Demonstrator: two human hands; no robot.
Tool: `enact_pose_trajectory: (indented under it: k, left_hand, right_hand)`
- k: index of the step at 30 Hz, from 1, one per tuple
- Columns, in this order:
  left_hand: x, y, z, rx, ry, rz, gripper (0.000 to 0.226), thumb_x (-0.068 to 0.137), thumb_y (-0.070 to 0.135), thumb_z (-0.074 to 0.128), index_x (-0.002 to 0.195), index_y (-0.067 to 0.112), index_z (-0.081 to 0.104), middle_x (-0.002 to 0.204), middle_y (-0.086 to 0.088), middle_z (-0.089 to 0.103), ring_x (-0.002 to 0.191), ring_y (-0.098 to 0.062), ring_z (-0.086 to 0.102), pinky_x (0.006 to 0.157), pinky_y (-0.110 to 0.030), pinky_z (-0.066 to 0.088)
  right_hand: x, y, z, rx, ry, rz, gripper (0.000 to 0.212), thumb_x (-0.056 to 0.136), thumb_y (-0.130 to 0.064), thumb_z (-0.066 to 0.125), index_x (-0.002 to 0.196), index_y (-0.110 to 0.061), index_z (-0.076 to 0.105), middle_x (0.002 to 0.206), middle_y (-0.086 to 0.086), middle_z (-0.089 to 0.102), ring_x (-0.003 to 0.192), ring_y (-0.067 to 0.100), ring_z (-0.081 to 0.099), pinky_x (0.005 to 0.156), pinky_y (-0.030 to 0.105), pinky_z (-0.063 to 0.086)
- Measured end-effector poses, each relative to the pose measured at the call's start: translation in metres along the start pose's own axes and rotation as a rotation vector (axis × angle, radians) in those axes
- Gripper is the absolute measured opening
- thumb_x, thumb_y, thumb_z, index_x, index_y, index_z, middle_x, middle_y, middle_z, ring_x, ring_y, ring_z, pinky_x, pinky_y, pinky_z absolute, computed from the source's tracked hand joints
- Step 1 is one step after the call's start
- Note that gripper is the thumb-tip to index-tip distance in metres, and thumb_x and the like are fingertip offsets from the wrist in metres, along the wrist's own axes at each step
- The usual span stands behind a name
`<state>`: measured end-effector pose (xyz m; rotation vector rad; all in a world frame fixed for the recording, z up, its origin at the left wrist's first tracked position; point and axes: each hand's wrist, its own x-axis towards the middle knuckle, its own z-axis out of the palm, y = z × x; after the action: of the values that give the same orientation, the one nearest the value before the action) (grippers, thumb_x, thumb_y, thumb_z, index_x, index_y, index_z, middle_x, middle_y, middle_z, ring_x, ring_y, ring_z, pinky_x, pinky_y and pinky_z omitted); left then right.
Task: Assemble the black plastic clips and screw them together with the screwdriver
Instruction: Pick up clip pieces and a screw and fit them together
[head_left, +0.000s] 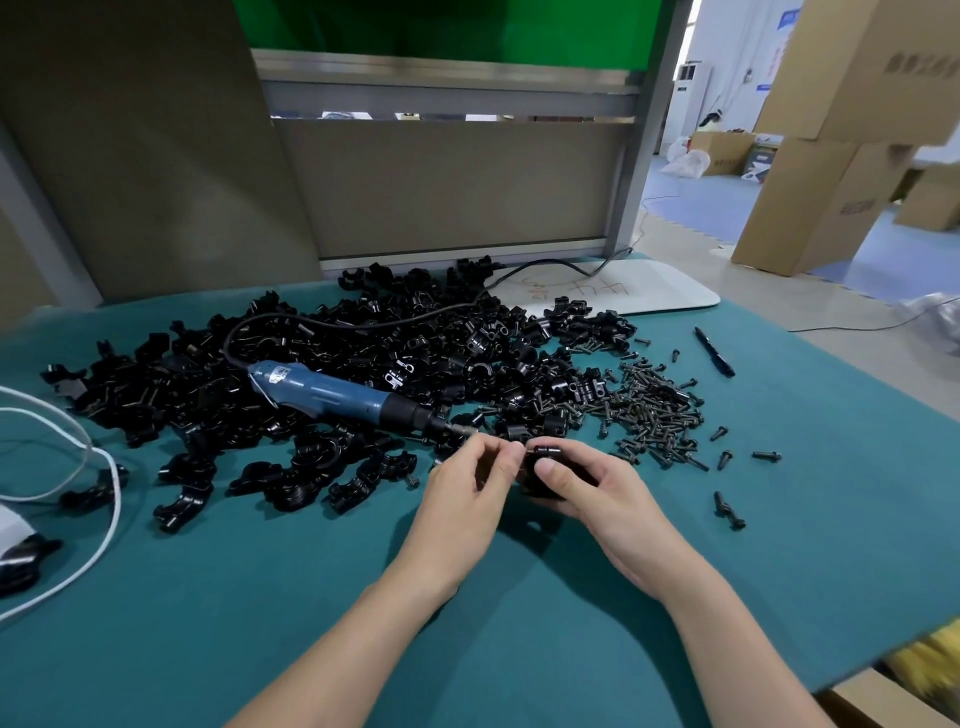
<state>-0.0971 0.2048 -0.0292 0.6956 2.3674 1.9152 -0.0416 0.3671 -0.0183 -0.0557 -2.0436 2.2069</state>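
Observation:
Both my hands meet over the green mat (519, 623) around one black plastic clip (540, 457). My right hand (587, 488) grips the clip, thumb on top. My left hand (467, 488) has its fingers curled at the clip's left side; what they pinch is hidden. Just behind my hands lies the blue electric screwdriver (332, 389), its bit pointing toward them. A large heap of black clips (363, 353) spreads behind and left of it. A pile of dark screws (654, 410) sits to the right.
A black pen (714, 351) lies at the far right of the mat. A white board (623, 286) rests at the back edge. White cables (78, 467) loop at the left. Cardboard boxes (831, 182) stand beyond the table on the right.

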Motion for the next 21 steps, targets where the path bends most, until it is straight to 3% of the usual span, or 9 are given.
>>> enact_pose_trajectory:
  k: [5,11,17,21]
  left_hand:
    - [0.0003,0.0024,-0.0011,0.071,0.004,-0.019,0.025,0.1,0.055,0.05,0.088,0.041,0.067,0.071,0.024,0.064,0.065,0.004,0.056,0.059,-0.011,0.039]
    - [-0.0014,0.0035,-0.0009,0.133,0.016,-0.006,0.025,0.1,0.057,0.047,0.086,0.043,0.062,0.065,0.017,0.061,0.059,0.0,0.052,0.054,-0.015,0.038]
    - [-0.0017,0.007,-0.0039,0.005,-0.035,-0.082,0.023,0.1,0.046,0.055,0.088,0.03,0.068,0.076,0.013,0.069,0.073,-0.002,0.062,0.068,-0.018,0.048]
    - [-0.0027,0.0099,-0.0039,-0.025,-0.041,-0.074,0.015,0.1,0.037,0.059,0.094,0.028,0.068,0.079,0.013,0.069,0.074,-0.001,0.06,0.072,-0.02,0.049]
  right_hand:
    - [-0.0042,-0.0014,0.0008,-0.202,-0.038,-0.063,0.022,0.096,-0.036,0.071,0.117,-0.038,0.074,0.116,-0.001,0.077,0.112,0.02,0.071,0.105,0.047,0.053]
    - [-0.0063,-0.0061,0.0026,-0.286,-0.008,-0.102,0.024,0.094,-0.032,0.072,0.115,-0.043,0.073,0.111,-0.013,0.077,0.105,0.005,0.07,0.09,0.013,0.05]
    - [-0.006,-0.0051,0.002,-0.34,0.028,-0.088,0.032,0.086,-0.042,0.075,0.117,-0.049,0.071,0.106,-0.023,0.076,0.103,-0.008,0.067,0.083,0.002,0.043]
    - [-0.0054,-0.0036,0.0007,-0.345,0.03,-0.089,0.032,0.085,-0.046,0.075,0.117,-0.048,0.071,0.107,-0.027,0.074,0.104,-0.01,0.066,0.084,0.004,0.045]
